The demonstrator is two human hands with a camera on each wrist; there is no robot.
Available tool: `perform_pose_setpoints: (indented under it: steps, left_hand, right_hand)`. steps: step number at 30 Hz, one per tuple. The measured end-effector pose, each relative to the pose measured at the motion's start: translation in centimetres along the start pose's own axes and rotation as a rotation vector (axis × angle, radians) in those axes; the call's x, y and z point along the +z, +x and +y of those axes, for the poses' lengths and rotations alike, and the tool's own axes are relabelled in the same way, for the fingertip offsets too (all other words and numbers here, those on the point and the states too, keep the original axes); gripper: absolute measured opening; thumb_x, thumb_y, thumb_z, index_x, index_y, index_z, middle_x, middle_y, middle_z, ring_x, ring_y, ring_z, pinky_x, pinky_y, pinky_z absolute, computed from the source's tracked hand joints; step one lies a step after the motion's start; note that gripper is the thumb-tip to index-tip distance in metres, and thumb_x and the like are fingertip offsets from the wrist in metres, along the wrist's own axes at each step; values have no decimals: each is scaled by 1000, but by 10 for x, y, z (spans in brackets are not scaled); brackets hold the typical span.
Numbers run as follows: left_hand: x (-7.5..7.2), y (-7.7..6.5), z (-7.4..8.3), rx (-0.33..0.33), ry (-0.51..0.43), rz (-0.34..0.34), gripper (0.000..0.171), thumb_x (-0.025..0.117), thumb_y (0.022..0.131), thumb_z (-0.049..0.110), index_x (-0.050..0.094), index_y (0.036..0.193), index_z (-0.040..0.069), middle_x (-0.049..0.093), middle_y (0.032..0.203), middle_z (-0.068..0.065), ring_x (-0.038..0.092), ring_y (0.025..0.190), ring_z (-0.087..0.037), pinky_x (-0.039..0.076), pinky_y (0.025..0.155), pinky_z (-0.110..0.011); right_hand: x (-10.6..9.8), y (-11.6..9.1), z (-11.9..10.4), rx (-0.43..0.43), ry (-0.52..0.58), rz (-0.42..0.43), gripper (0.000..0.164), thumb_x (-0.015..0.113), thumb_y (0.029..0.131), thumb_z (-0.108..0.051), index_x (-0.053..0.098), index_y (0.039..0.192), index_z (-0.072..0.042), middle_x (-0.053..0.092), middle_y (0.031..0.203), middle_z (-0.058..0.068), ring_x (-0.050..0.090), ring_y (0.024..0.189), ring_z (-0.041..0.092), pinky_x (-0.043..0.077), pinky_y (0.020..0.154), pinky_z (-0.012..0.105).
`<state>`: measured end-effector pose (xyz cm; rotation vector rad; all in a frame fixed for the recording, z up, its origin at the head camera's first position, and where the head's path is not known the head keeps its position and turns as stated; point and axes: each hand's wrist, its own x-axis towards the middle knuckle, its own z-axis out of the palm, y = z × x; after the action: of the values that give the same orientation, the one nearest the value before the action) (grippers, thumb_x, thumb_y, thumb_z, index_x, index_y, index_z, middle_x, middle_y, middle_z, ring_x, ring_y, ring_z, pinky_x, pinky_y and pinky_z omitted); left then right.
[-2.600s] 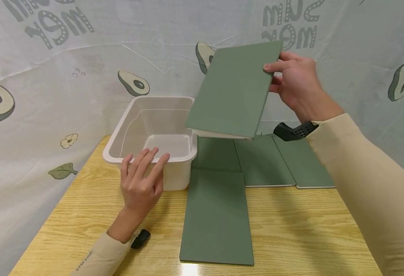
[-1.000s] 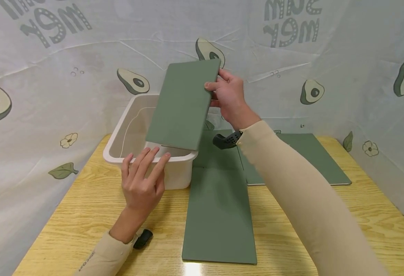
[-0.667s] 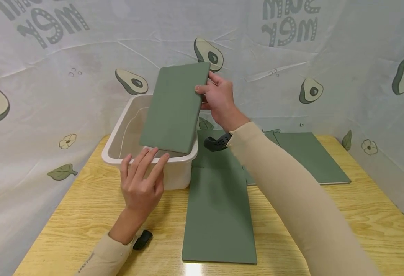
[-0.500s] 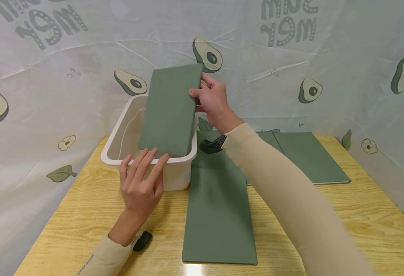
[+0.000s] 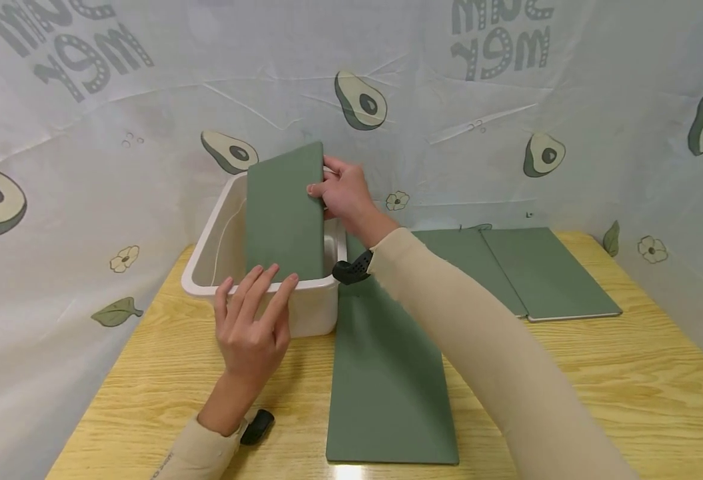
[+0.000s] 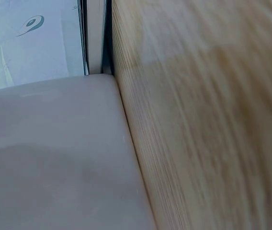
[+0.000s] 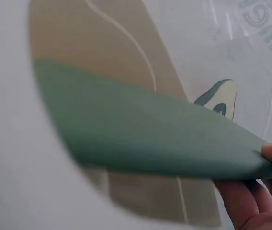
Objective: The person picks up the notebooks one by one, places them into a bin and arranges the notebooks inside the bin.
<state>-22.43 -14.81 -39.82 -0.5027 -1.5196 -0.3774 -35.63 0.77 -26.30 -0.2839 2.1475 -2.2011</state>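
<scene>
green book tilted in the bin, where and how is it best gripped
Probably the upper right edge of the green book, pinched from the right: its tilt lifts that end past the far rim of the pale bin, while the lower end is inside. The right hand pinches there.

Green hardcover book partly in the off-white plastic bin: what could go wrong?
1. The green hardcover book might slip or swing: only the right hand grips it, by one edge.
2. Its lower end could nip the left hand, which rests on the near rim of the off-white plastic bin.
</scene>
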Motion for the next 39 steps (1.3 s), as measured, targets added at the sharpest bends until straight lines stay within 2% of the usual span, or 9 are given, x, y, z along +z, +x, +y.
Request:
perform_pose_setpoints:
  steps: [6,14,19,22,26,29,32,34,39]
  left_hand:
    - [-1,0,0,-7,-1,-17,26,65,95,4,84,111,12,80,115,-19,74,107,-41,46,109,-58]
    - [0,0,-1,-12,2,-19,25,65,96,6,84,111,13,80,116,-18,74,107,-41,45,111,-57]
    - [-1,0,-1,-14,2,-21,24,64,98,8,84,111,12,80,116,-18,74,107,-41,45,110,-58]
    - [-1,0,-1,-15,3,-24,24,64,98,8,84,112,12,80,116,-18,74,107,-41,45,110,-58]
    - [-1,0,-1,-15,1,-28,25,65,97,7,84,112,12,80,116,-18,74,108,-41,45,109,-58]
    - [-1,0,-2,-15,1,-30,25,65,97,7,84,112,13,80,117,-18,74,108,-41,46,109,-59]
    - [-1,-1,-2,-16,0,-32,24,65,97,7,84,112,12,80,117,-18,74,108,-41,46,108,-59]
    - [-1,-1,-2,-15,2,-33,24,65,98,8,84,112,12,80,117,-18,74,108,-41,46,108,-59]
    - [-1,-1,-1,-11,2,-29,24,65,97,7,84,111,12,80,115,-18,75,108,-41,46,107,-60]
  right_hand:
    - [1,0,5,20,-61,12,69,64,100,3,45,162,-18,64,153,7,74,121,32,64,89,49]
    - [-2,3,4,44,-241,91,96,68,92,6,28,169,-35,62,154,11,71,123,31,65,85,48]
    - [-3,3,3,41,-240,59,107,68,85,14,27,168,-40,61,156,9,68,126,28,65,82,48]
    - [-4,2,3,33,-245,22,109,66,83,17,29,167,-43,56,160,8,65,128,26,62,76,42]
    - [-5,2,4,17,-286,-39,96,66,85,16,44,162,-38,50,165,8,66,120,22,58,68,34]
    - [-7,2,7,3,-360,-82,76,66,89,12,59,153,-27,48,166,8,67,98,20,55,65,29]
    - [-8,2,9,-23,-451,-119,62,65,91,7,65,147,-19,48,166,8,64,84,19,53,65,26]
    - [-9,2,9,-44,-505,-141,60,65,92,5,65,148,-19,47,166,8,64,84,19,52,66,26]
    - [-9,3,9,-49,-565,-203,66,69,94,0,58,154,-23,43,169,7,64,101,19,54,73,27]
